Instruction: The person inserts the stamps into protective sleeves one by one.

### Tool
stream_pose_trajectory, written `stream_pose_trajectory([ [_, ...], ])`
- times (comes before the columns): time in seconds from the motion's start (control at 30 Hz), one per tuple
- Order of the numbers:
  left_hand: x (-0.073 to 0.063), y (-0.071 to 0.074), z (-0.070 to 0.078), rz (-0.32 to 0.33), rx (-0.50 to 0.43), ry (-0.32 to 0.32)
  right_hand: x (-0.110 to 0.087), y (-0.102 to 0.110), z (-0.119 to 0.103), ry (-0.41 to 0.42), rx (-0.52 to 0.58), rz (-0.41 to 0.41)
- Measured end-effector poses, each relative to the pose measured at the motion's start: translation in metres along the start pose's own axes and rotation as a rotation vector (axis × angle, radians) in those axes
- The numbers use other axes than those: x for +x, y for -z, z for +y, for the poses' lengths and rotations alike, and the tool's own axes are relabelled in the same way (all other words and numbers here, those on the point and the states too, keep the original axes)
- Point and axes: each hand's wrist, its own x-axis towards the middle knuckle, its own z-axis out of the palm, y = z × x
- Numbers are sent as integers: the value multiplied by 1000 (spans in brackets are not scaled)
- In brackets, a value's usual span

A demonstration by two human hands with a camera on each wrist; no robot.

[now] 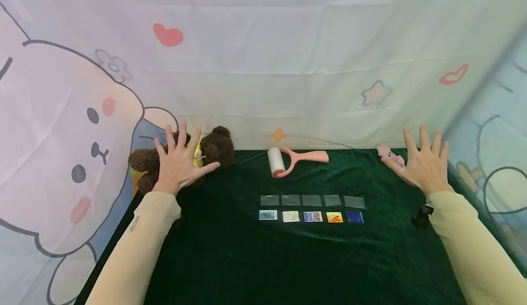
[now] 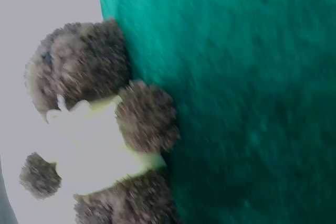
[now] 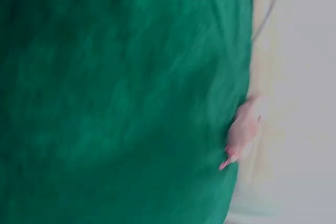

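My left hand [image 1: 177, 165] is spread with straight fingers in front of a brown teddy bear [image 1: 218, 147], partly covering it in the head view. The left wrist view shows the bear [image 2: 94, 61] lying in a yellow top. On the other side my right hand [image 1: 428, 165] is also spread, fingers straight and holding nothing, beside a small pink plush toy [image 1: 389, 154]. That toy [image 3: 244, 132] lies at the cloth's back edge in the right wrist view. Between the hands are a row of stamp-like picture cards [image 1: 291, 216] and a row of small transparent sleeves [image 1: 311, 200].
A lint roller [image 1: 276, 162] with a pink handle lies behind the two rows. Dark green cloth [image 1: 296, 264] covers the table. A printed curtain [image 1: 263, 90] hangs along the back and sides, close behind the bear and the pink toy.
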Motion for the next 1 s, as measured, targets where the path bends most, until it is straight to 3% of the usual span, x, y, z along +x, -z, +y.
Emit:
stream_pose_trajectory([
  [0.2,-8,6,25,2,-117,-46,-9,9,-18,-49,120,-44],
  [0.6,-22,0,74,-52,-245,-129,-34,12,-85,10,212,-57],
  [0.8,-23,-9,93,-128,-282,-151,-39,15,-120,64,298,-43],
  [1.0,-29,-18,108,-234,-307,-119,-49,14,-155,67,354,-139],
])
